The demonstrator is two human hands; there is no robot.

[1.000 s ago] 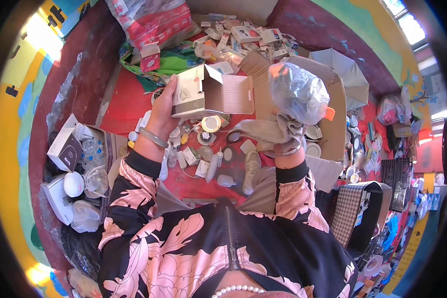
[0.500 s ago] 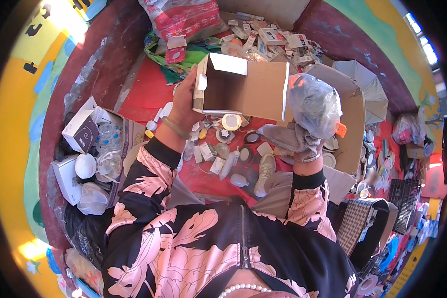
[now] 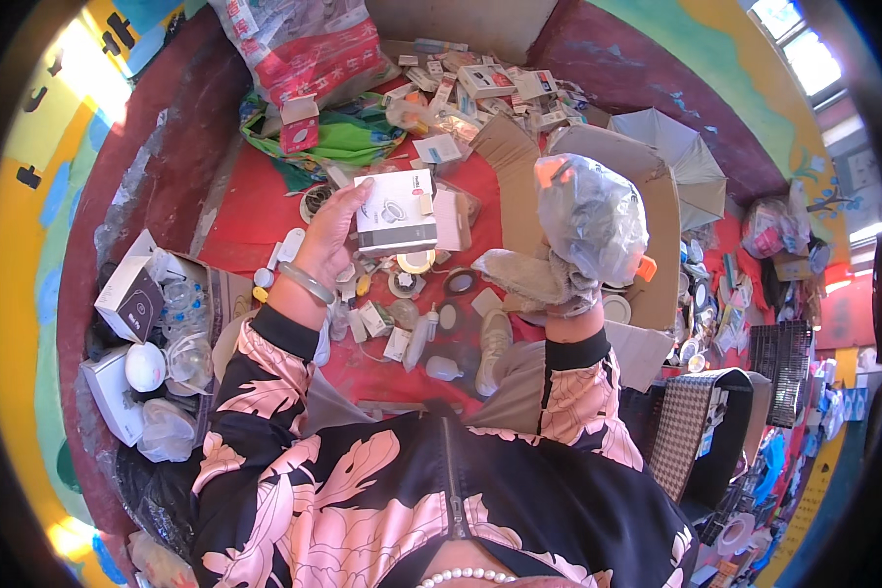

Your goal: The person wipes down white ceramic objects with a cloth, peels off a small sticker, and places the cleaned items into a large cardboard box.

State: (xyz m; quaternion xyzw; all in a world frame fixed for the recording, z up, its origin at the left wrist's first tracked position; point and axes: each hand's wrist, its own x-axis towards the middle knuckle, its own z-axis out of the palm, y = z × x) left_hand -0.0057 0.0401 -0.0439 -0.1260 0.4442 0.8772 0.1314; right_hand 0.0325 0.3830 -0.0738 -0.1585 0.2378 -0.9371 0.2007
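Note:
My left hand (image 3: 331, 235) is closed on the left edge of a small white and dark grey carton (image 3: 394, 220), its printed side up, its open flap beside it. On my right, a grey cloth (image 3: 524, 279) covers most of my right hand (image 3: 576, 297), and the fingers are hidden. That hand holds the cloth and a bulky item in a clear plastic bag (image 3: 598, 216) with orange parts showing. Below the carton, several round light fittings (image 3: 405, 284), small boxes (image 3: 374, 318) and a clear bottle (image 3: 444, 368) lie on the red floor cloth (image 3: 363, 363).
A large open cardboard box (image 3: 652, 216) stands at my right, with a pale umbrella (image 3: 681, 181) behind it. Small packets (image 3: 485, 83) are heaped at the back beside a red and white sack (image 3: 309, 54). A full carton (image 3: 227, 299) sits at the left wall.
The carton in my left hand has turned from its open end to its printed side. The whole view has shifted. My right hand still holds the cloth and bagged item.

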